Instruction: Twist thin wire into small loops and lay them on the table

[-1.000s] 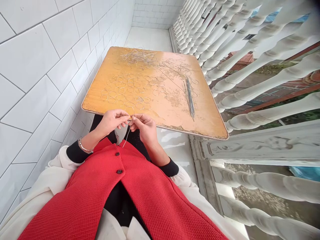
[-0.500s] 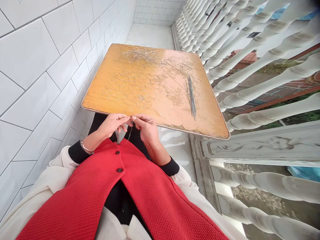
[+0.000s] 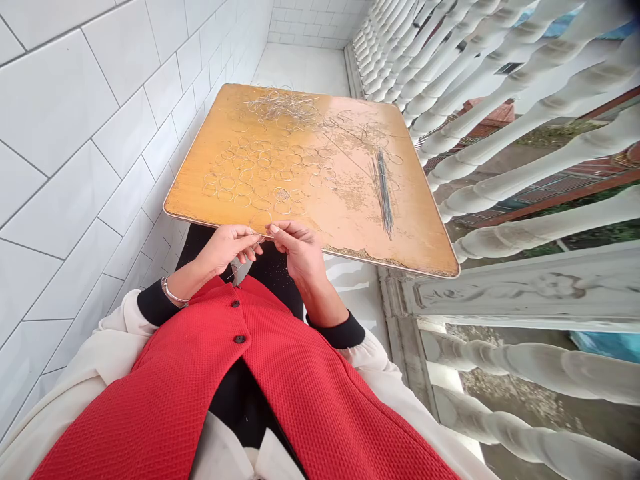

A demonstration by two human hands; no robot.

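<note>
At the table's near edge my left hand (image 3: 233,245) and my right hand (image 3: 300,250) are close together, each closed in a pinch. Between their fingertips runs a thin wire (image 3: 264,236), partly bent into a loop; a loose end hangs below the left fingers. Just beyond the hands, several thin wire rings (image 3: 243,199) lie spread flat on the wooden table (image 3: 350,233). One ring by the right hand looks filled with finer coils. The fingertips hide part of the held wire.
A tangled wire pile (image 3: 287,108) sits at the table's far side. Grey straight wires (image 3: 384,193) lie bundled on the right, with loose thin strands behind them. A white tiled wall (image 3: 75,167) stands left, a white balustrade (image 3: 500,180) right.
My right hand has moved slightly right and away from the left, widening the gap between them. The hanging wire end has swung to the left. My left hand has barely moved.
</note>
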